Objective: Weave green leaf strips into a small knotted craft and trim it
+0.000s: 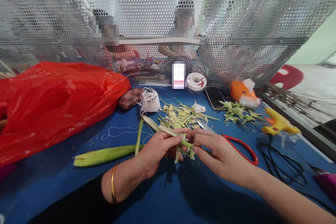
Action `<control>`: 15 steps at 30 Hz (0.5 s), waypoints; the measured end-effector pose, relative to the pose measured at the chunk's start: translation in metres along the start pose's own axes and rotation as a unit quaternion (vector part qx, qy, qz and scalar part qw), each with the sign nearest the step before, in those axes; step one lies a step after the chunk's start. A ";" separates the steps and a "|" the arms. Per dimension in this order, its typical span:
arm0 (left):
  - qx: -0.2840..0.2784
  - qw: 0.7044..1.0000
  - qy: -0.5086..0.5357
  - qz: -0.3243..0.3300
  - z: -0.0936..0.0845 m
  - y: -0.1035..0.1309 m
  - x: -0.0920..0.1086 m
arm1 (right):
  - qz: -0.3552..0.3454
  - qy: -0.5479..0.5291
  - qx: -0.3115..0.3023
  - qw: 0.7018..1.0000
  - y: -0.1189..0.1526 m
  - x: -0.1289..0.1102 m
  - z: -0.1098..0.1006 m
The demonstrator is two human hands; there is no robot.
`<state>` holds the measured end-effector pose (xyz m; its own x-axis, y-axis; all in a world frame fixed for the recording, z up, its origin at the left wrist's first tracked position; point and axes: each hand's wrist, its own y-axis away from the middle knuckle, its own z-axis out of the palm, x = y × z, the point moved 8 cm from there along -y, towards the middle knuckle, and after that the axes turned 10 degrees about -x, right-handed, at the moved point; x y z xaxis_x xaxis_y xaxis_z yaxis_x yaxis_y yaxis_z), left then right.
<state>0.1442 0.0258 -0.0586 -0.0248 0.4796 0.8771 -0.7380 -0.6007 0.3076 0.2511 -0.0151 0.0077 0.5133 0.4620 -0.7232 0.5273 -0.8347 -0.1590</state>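
Note:
Both my hands meet over the blue table [147, 199], fingers bent around a short pale-green plant stalk [187, 144] with curled flaps hanging below. My left hand [160, 147] grips its left part, and a long pale strip of leaf sticks out beyond the fingers. At the other end, my right hand [216, 150] pinches the stalk between thumb and fingertips. Red-handled scissors [246, 154] show just behind the right hand, which partly covers them. A thick green stalk [105, 155] and a thin upright green strip [139, 135] lie left of my left hand.
Plant trimmings [178, 115] lie beyond my hands. White string [151, 100], a ribbon spool [196, 82], a lit phone [179, 75], a dark phone [214, 97] and tissues [244, 92] stand behind. A yellow glue gun [279, 122] is right, a red bag [63, 101] left. People sit beyond the perforated screen.

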 end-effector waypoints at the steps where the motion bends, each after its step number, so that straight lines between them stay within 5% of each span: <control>1: 0.015 1.000 -0.013 0.008 -0.002 0.000 0.002 | -0.001 0.011 0.002 1.000 0.000 0.000 0.000; 11: 0.029 0.999 0.032 0.001 -0.004 0.001 0.002 | 0.001 0.032 -0.001 0.999 0.001 0.005 0.001; 13: 0.063 0.997 0.046 0.023 -0.009 0.002 0.004 | 0.009 0.062 0.044 0.997 0.004 0.006 -0.004; 15: 0.106 0.991 0.057 0.060 -0.014 0.003 0.007 | 0.014 0.138 0.155 0.978 0.013 0.001 -0.016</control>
<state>0.1324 0.0365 -0.0565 -0.1890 0.4580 0.8686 -0.5666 -0.7733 0.2845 0.2692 -0.0213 0.0155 0.7099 0.4659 -0.5283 0.3024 -0.8789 -0.3688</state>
